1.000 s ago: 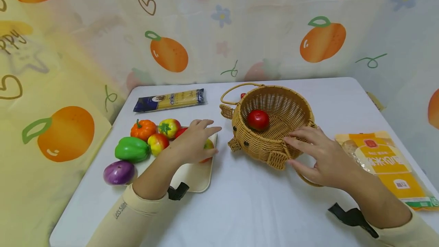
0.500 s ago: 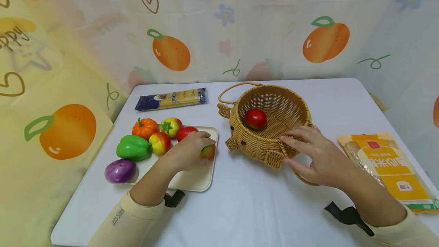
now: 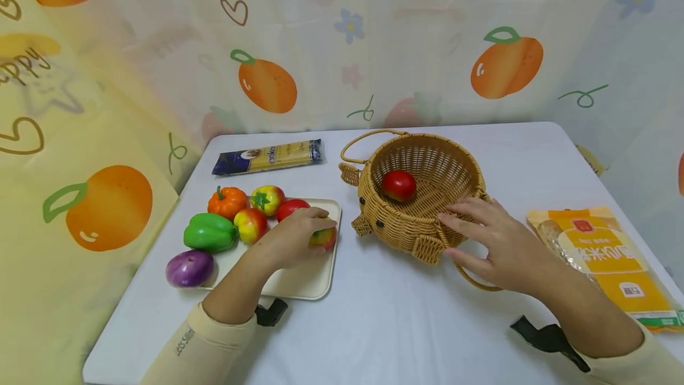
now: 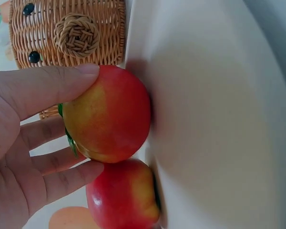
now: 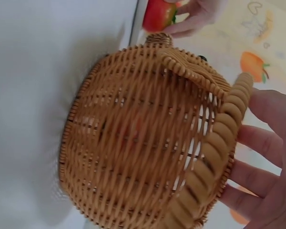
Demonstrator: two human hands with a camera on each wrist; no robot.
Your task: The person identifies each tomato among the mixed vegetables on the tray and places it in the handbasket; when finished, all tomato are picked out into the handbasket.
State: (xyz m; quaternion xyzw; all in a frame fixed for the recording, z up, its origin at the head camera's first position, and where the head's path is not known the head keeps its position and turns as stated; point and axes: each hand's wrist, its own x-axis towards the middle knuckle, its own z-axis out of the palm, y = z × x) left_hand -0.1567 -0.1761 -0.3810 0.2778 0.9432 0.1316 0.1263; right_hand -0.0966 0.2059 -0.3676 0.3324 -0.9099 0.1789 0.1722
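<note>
My left hand (image 3: 296,236) is over the right side of a cream tray (image 3: 315,290), pinching a red-and-yellow tomato (image 4: 112,114) with green leaves between thumb and fingers. In the left wrist view, the tomato sits close against the tray surface. Another red-and-yellow fruit (image 4: 124,193) lies beside it. My right hand (image 3: 497,248) rests relaxed fingers along the near right rim of a wicker basket (image 3: 395,233) with an animal face. The basket's braided handle (image 5: 219,138) crosses in front of those fingers. Inside the basket lies one red tomato (image 3: 399,186).
On and beside the tray's left part are an orange pumpkin (image 3: 227,202), a green bell pepper (image 3: 210,232), an eggplant (image 3: 189,268) and more red or yellow produce (image 3: 251,226). A noodle packet (image 3: 269,156) lies behind; a yellow food bag (image 3: 604,260) lies at right.
My left hand has come down from above the tray, its spread fingers closing round the tomato at the right edge. The right hand stays at the basket rim.
</note>
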